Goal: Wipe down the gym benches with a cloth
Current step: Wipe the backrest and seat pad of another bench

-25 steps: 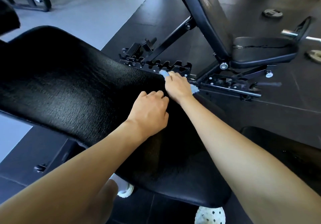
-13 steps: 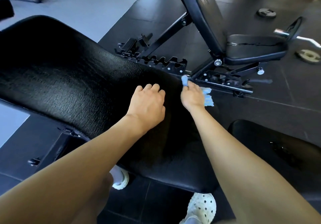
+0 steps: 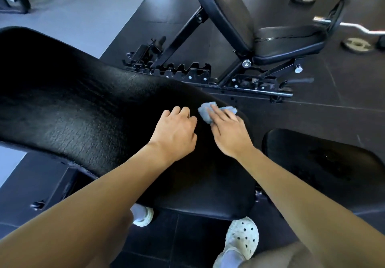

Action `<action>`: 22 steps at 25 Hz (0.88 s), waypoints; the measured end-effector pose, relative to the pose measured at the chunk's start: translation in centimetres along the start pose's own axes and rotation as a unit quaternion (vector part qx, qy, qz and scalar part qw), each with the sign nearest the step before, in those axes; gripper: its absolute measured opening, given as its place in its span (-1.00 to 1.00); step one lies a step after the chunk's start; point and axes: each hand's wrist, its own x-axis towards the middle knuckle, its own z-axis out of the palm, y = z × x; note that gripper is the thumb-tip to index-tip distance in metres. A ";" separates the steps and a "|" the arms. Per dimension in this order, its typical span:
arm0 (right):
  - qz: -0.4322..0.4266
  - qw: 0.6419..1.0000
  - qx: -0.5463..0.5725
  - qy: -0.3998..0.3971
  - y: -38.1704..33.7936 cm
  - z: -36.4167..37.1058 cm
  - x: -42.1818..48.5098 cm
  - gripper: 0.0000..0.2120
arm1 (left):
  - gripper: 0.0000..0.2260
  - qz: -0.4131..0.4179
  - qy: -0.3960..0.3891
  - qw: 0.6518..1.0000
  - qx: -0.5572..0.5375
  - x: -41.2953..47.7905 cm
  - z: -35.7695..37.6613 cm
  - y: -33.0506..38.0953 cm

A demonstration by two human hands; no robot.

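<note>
Now that the cloth [image 3: 205, 112] has been drawn back from the far edge of the table [image 3: 83, 111], it is pressed flat under the nearly straight right fingers [image 3: 217, 114], just beside the loosely curled, empty left fingers [image 3: 183, 111], so another pass is judged begun.

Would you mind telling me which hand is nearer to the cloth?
Right. The right hand presses flat on the cloth at the pad's far edge; the left hand rests on the pad just left of it, not touching.
</note>
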 end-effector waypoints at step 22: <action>0.167 0.978 0.120 -0.036 -1.5 0.7 2.7 -0.48 | -0.73 -0.016 -0.024 0.999 0.037 0.6 0.1 0.4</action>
